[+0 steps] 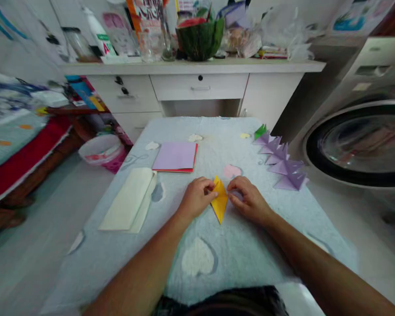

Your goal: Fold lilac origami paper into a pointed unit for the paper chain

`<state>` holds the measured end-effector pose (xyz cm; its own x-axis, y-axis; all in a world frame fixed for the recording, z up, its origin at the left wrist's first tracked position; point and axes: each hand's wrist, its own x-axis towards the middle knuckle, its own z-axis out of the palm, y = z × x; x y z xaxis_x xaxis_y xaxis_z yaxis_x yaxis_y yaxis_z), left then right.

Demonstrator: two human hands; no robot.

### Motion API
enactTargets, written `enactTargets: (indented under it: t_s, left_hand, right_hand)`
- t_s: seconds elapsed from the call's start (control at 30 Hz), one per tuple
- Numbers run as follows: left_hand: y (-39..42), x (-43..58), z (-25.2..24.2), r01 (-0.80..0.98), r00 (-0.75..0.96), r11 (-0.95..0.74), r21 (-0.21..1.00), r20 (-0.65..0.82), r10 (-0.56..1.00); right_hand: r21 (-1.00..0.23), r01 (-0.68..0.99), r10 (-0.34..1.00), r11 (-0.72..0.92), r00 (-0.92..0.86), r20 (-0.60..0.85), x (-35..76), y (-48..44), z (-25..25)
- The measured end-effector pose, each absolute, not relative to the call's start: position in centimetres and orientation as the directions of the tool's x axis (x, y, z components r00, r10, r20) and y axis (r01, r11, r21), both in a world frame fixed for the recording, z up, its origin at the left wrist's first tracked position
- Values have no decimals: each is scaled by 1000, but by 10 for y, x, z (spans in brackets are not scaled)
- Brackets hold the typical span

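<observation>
Across a bench [237,245] draped in fuzzy pale-blue cloth, pinching a pointed yellow paper fold [220,202].
Gripping the crisp, kite-shaped fold's upper flaps with fingers of the left hand [197,197] and right hand [248,199] closed on it, holding it at mid-bench, tip aimed at the body; sitting near a lilac-over-red square stack [175,156], a cream folded sheet [130,199] and spiky purple folds [283,163], facing a white desk [200,85] and a washing machine's [358,140] round door.

Left hand [197,196] and right hand [248,198] pinch a folded yellow paper [220,199] on the cloth-covered table [243,250]; purple folded pieces [283,162] lie to the right.
</observation>
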<state>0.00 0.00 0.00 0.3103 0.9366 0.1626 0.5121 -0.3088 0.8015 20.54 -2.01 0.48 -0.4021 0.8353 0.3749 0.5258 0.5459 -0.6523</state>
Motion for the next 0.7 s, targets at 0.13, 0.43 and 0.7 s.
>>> enactTargets:
  t_s: [0.13, 0.43, 0.7]
  left_hand:
    - [-3, 3, 1, 491, 320, -306, 816, 157, 934]
    - [-6, 9, 4, 467, 362, -373, 801, 212, 908]
    - [-5, 10, 6, 484, 405, -429, 763, 240, 882]
  right_hand:
    - [-728, 486, 874, 483, -312, 372, 201, -17, 2]
    - [-717, 460, 850, 524, -330, 410, 194, -15, 2]
    - [-749, 374, 834, 547, -327, 446, 193, -16, 13]
